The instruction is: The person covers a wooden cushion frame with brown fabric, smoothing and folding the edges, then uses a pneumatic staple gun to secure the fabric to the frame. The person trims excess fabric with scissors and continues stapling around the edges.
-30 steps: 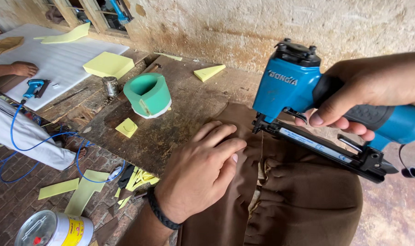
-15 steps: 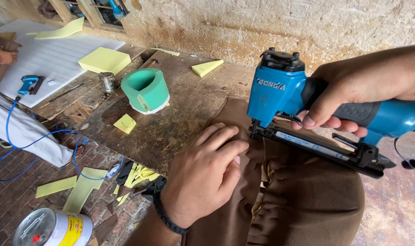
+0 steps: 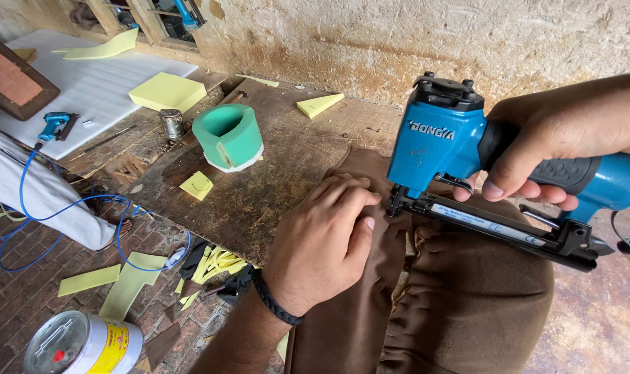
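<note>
The right hand [image 3: 557, 149] grips the blue pneumatic stapler [image 3: 467, 166] by its handle, a finger near the trigger, the nose down on the brown fabric [image 3: 453, 291] at the counter [image 3: 280, 173] edge. The left hand [image 3: 322, 242] lies flat on the fabric, fingers bent, pressing the fold just beside the nose. Good stapling here likely means keeping the fabric taut, the nose square and firmly seated, and the fingertips [image 3: 367, 221] clear of the firing line. A green foam ring [image 3: 228, 135] sits well apart.

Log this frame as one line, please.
left hand flat on brown fabric | right hand grips blue staple gun, nose at fabric fold | green foam ring on workbench
</note>
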